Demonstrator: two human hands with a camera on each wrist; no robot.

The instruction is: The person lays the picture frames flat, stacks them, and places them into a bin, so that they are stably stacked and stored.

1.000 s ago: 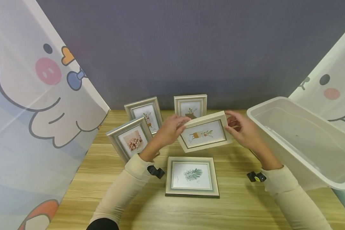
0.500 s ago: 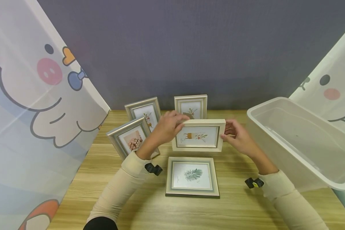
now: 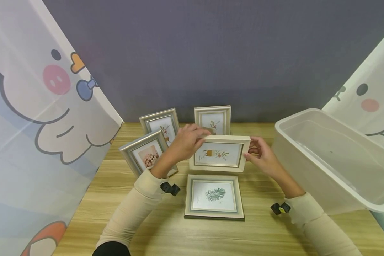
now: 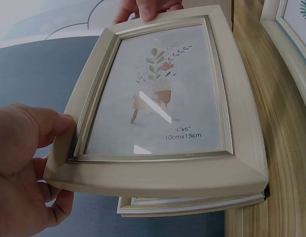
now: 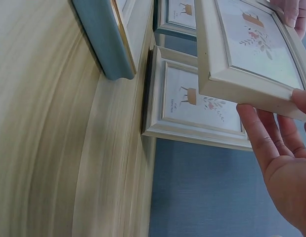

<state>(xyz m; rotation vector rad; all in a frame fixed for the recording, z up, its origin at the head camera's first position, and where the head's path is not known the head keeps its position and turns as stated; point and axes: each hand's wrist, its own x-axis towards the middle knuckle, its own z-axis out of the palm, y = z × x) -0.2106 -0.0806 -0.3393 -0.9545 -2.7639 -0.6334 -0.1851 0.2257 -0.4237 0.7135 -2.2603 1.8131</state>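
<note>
Both hands hold a cream picture frame (image 3: 217,154) with a potted-plant print, turned sideways above the table. My left hand (image 3: 188,141) grips its upper left corner; in the left wrist view the thumb (image 4: 61,123) lies on the front and fingers curl behind. At the right edge my right hand (image 3: 260,154) pinches it, thumb on the front and fingers behind. Behind it stands another cream picture frame (image 3: 212,119), its lower part hidden. Nearer the person, a picture frame with a green leaf print (image 3: 214,197) lies flat on the table.
On the left stand a silver frame with a flower photo (image 3: 147,156) and another silver frame (image 3: 160,124) behind it. A large white plastic bin (image 3: 326,167) sits at the right. A grey wall (image 3: 192,53) rises behind the wooden table (image 3: 259,234).
The held frame has levelled out from a tilt and moved slightly left and down, turning more upright. My right hand has moved left and down with it. The other frames have stayed put.
</note>
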